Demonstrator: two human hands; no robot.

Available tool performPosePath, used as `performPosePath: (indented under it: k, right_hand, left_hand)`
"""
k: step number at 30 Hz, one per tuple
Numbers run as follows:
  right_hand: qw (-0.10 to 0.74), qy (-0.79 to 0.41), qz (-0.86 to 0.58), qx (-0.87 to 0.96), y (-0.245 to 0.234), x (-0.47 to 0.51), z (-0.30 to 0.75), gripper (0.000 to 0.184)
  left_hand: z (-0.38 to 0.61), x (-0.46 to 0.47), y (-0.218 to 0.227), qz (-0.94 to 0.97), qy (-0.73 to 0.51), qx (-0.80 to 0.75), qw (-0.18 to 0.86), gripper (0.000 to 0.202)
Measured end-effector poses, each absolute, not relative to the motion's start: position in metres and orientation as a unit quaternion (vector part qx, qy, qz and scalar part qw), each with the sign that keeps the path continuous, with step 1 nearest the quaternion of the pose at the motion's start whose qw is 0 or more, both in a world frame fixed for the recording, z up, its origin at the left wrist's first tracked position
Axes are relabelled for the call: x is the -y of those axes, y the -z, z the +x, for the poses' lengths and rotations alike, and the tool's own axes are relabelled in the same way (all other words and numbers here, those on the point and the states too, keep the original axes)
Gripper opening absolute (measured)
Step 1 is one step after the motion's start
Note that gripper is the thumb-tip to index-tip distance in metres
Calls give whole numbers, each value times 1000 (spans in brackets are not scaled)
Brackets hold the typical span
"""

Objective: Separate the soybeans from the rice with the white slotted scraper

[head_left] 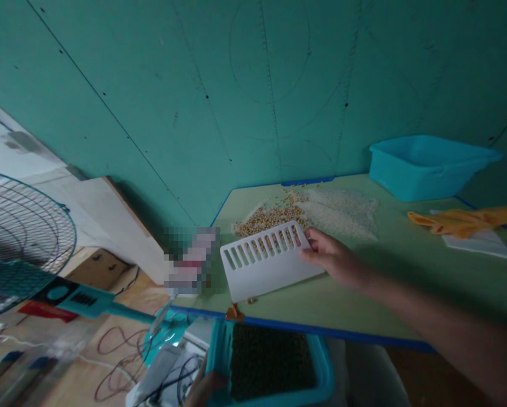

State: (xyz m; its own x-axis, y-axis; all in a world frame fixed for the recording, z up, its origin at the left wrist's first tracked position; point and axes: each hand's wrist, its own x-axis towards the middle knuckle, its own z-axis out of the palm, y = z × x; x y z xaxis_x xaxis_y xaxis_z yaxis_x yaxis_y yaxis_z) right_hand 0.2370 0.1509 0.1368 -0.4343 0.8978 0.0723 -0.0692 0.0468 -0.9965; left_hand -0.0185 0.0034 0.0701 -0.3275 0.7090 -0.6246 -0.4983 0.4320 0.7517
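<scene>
My right hand point(336, 259) is closed on the right edge of a white slotted plastic scraper point(264, 261) that lies flat on the pale green table point(389, 282). Just behind the scraper lies a heap of tan beans point(270, 216) beside a spread of white rice point(342, 209). My left hand point(204, 387) is low at the bottom edge, gripping the left rim of a teal tub point(323, 367) held under the table's front edge. The tub holds dark green grains point(270, 362).
A teal basin point(427, 165) stands at the back right of the table. An orange cloth point(465, 220) lies on white paper point(482, 243) at the right. A standing fan point(24, 249) and tangled cables point(126, 362) fill the floor to the left.
</scene>
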Motion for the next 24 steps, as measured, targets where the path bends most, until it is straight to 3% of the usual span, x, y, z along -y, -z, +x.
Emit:
performPosePath:
  k: [4, 11, 24]
  right_hand:
    - [370, -573, -381, 625, -138, -152, 242, 17]
    - [214, -579, -365, 697, -148, -148, 255, 11]
    - [155, -680, -265, 666, -164, -142, 265, 9]
  left_hand:
    - [-10, -4, -80, 97, -514, -627, 578, 67]
    - [6, -3, -78, 122, -498, -612, 602, 51]
    - [22, -10, -84, 107, -495, -604, 615, 35]
